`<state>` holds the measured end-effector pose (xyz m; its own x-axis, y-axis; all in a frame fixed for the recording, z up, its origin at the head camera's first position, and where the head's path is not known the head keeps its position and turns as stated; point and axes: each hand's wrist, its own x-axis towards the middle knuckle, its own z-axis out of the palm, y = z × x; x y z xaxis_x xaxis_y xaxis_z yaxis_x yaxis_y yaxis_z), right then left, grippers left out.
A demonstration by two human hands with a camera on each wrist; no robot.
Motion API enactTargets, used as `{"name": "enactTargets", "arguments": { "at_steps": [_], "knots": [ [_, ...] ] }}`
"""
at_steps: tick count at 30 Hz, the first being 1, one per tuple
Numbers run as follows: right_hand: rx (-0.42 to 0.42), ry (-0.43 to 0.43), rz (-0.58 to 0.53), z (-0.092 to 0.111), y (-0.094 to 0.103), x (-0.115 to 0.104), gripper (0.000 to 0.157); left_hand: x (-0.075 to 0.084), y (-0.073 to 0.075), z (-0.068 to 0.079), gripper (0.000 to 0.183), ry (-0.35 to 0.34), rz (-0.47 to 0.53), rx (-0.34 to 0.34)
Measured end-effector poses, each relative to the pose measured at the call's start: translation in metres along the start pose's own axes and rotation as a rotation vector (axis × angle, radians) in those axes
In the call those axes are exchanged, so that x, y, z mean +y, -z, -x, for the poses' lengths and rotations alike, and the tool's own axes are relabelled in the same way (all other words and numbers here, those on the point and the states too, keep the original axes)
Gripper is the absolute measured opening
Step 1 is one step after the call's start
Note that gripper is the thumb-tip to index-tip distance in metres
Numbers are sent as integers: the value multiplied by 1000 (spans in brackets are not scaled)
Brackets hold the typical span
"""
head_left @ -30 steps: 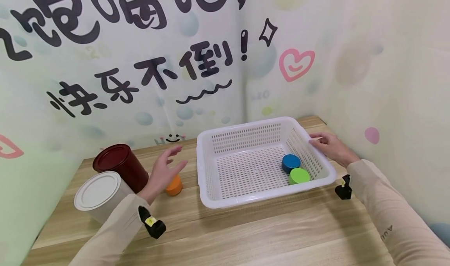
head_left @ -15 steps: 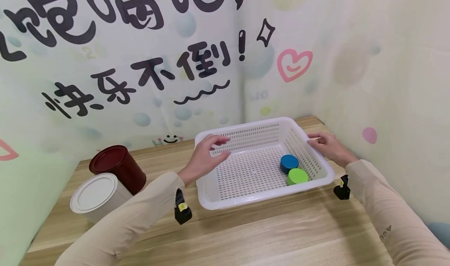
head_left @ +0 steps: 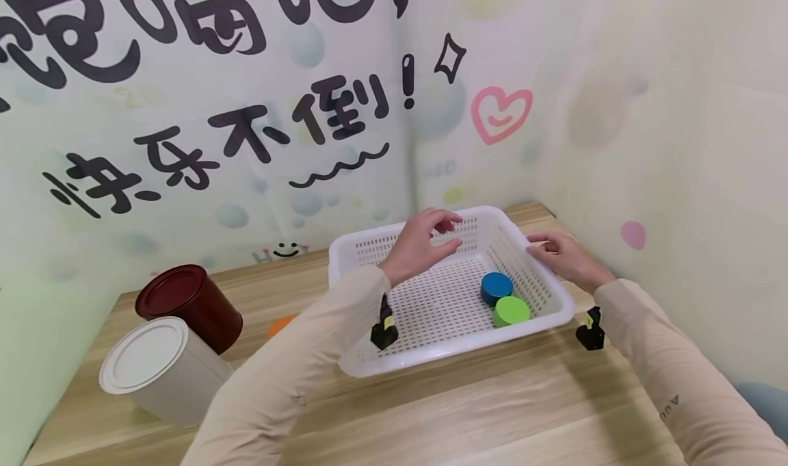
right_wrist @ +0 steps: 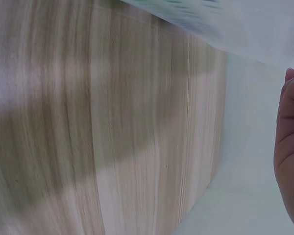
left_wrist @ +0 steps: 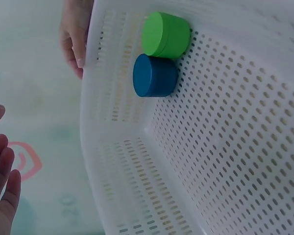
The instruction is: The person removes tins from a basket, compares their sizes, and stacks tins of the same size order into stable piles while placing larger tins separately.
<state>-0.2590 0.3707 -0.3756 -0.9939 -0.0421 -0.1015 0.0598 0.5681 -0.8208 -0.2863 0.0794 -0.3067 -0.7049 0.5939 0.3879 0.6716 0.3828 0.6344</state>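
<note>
In the head view, my left hand (head_left: 421, 243) hovers over the white plastic basket (head_left: 431, 346), thumb and fingers apart with nothing between them. My right hand (head_left: 569, 257) grips the basket's right rim. Inside the basket, near that side, a blue round container (head_left: 496, 289) sits beside a light green one (head_left: 511, 311). In the left wrist view, the green container (left_wrist: 166, 35) and the blue container (left_wrist: 154, 76) lie close together on the perforated floor. An orange object (head_left: 281, 325) shows on the table, mostly hidden behind my left sleeve.
At the left of the wooden table (head_left: 443, 418) stand a dark red can (head_left: 191, 308) and a white lidded can (head_left: 163, 370), side by side. A printed cloth wall (head_left: 382, 172) closes off the back and the right side, close to the basket.
My left hand has moved right, from near the orange object to over the basket. My right hand has stayed at the basket's rim. The head view has turned slightly right.
</note>
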Motion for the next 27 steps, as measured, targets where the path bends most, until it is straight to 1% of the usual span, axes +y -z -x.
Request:
{"name": "enactTargets", "arguments": {
  "at_steps": [3, 6, 10, 15, 20, 24, 27],
  "knots": [
    [3, -4, -3, 1, 1, 1, 54, -5, -11, -11, 31, 6, 9, -11],
    [6, 3, 1, 1, 1, 1, 54, -12, -21, -20, 32, 16, 12, -8],
    [8, 10, 7, 1, 0, 0, 52, -22, -33, -26, 34, 53, 6, -15],
    [16, 17, 7, -1, -2, -1, 49, -37, -47, -25, 36, 92, -21, -50],
    [28, 28, 6, 0, -2, 2, 49, -52, -63, -20, 37, 108, -77, -105],
    [33, 35, 6, 1, -1, 4, 48, -59, -75, -18, 40, 109, -76, -143],
    [35, 45, 11, -1, -1, 3, 49, -62, -82, -17, 43, 116, -71, -193]
  ]
}}
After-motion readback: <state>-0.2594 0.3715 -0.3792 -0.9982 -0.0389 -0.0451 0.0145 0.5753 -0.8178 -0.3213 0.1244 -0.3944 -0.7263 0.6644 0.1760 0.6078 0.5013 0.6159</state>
